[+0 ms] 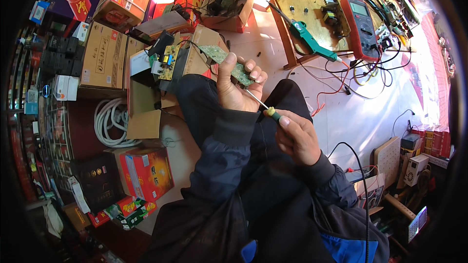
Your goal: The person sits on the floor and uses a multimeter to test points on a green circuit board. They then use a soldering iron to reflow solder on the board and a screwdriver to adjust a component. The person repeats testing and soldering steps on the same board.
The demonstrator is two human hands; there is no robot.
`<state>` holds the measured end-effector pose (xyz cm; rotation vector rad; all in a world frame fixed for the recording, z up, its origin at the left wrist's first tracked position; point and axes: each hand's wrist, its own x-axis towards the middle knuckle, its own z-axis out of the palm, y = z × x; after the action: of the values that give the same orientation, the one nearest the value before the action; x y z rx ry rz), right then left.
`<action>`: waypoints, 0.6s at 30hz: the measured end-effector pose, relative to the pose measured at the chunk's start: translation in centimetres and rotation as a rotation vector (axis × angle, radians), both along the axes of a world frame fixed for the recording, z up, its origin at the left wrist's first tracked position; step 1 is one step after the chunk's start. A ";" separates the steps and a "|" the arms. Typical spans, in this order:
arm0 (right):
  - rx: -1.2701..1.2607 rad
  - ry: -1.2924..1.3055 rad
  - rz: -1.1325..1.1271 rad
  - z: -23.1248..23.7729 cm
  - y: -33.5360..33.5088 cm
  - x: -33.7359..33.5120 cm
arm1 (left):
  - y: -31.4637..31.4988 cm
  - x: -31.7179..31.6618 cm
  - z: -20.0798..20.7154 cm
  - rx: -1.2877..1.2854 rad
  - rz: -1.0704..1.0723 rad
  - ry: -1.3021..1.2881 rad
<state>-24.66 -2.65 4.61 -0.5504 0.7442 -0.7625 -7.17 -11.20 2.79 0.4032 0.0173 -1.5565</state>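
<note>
My left hand [233,87] is closed round a green circuit board [212,52], thumb on the near side and fingertips curled over the far edge. The board is tilted, and its solder side with many small joints faces up. In my right hand [301,139] is a screwdriver [274,114] with a green and yellow handle and a thin metal shaft. The shaft points up and left to the lower end of the board beside my left palm. Whether its tip touches the board is hidden. Both hands are above my lap.
A low wooden table [317,44] at the far right carries a teal soldering tool [306,38], a red multimeter [360,25] and tangled leads. On the left, an open carton [144,95] has a yellow circuit board [169,63] over its edge. Coiled white cable [109,124] lies nearby.
</note>
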 end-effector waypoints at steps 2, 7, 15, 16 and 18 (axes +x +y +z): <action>0.035 -0.011 0.014 0.0 0.1 0.1 | 0.0 -0.3 -0.5 0.036 0.024 -0.029; -0.129 0.232 0.004 -0.4 0.2 0.2 | 0.5 -0.5 -1.1 0.002 -0.011 -0.085; -0.823 0.726 -0.095 -1.4 0.2 0.3 | 1.0 -0.5 -1.6 0.110 0.015 -0.138; -0.872 0.752 -0.095 -1.5 0.1 0.2 | 0.9 -0.5 -1.7 0.104 0.022 -0.140; -0.947 0.814 -0.093 -1.6 -0.1 0.0 | 0.9 -0.5 -1.7 0.141 0.046 -0.155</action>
<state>-24.63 -2.79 3.04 -1.7593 1.1376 -0.9673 -7.63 -10.31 1.12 0.6294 0.0163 -1.4793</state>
